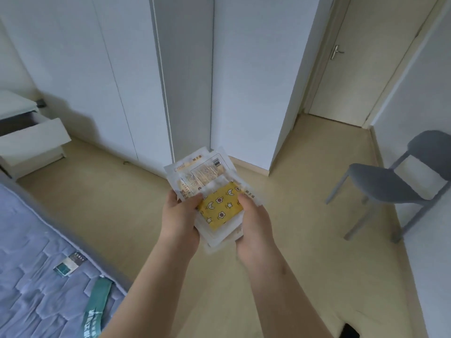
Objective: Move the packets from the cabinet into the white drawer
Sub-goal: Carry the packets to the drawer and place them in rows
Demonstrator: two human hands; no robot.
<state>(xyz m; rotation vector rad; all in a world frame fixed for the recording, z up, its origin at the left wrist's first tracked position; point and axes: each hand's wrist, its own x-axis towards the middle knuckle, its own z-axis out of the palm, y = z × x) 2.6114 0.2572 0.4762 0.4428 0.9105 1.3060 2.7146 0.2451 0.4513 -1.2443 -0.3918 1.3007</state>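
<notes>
Left hand [179,215] and right hand [253,222] grip a stack of white and yellow plastic packets [214,189]; carrying it to the open white drawer [31,140], nine o'clock, is left.

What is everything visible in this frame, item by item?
packets: a stack, number unclear, white with a yellow patterned one on top, centre, held in both hands
drawer: one, white, pulled open, far left
cabinet: one, white, along the back
door: one, cream with a metal handle, back right
chair: one, grey, right
mattress: one, blue-grey quilted, lower left
floor: beige
left hand: grips the stack's left side
right hand: grips its right side
</notes>
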